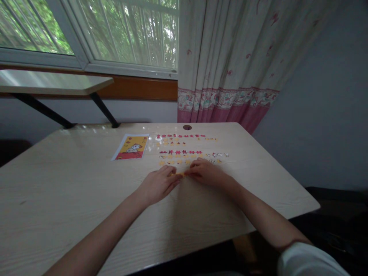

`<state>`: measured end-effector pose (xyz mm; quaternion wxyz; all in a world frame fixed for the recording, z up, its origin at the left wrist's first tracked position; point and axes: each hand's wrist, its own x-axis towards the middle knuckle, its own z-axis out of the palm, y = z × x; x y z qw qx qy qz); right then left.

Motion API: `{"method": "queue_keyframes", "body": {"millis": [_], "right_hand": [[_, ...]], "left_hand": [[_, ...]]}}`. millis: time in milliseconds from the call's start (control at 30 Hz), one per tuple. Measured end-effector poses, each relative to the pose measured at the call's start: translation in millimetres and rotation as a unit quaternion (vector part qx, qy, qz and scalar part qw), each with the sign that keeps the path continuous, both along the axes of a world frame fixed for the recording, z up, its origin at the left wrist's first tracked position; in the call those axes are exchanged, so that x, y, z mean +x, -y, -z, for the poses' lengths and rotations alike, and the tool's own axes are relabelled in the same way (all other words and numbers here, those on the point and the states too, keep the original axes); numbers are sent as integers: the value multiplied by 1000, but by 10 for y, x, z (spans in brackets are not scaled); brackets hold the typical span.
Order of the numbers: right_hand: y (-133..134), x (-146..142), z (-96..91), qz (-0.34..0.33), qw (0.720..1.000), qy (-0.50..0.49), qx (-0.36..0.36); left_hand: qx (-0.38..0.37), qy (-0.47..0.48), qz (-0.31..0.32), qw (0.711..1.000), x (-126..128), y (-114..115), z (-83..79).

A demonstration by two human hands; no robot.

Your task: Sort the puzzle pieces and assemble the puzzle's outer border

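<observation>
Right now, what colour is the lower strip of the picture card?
The lower strip is mostly red; head view.

Smooth wood-grain tabletop (86, 184) with a faint sheen, paper picture sheet (131, 148), cloth curtain (230, 57), matt wall (324, 119)

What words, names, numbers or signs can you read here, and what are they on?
There are none I can read.
Picture on the table: little marks near its top corners, too small and blurred to tell if they are words.
Puzzle pieces: too small and blurred to read anything on them.
Curtain: a flower pattern, no words that I can see.
</observation>
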<state>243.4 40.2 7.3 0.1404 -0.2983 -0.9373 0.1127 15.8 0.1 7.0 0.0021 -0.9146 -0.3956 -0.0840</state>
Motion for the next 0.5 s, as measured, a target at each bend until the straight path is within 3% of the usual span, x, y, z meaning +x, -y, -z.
{"method": "queue_keyframes", "body": {"millis": [200, 500], "right_hand": [[18, -30, 7, 14, 999, -22, -32], [-78, 123, -82, -16, 1000, -20, 0]], "left_hand": [[-6, 20, 7, 1000, -11, -12, 6], [-40, 96, 4, 995, -258, -97, -37]]}}
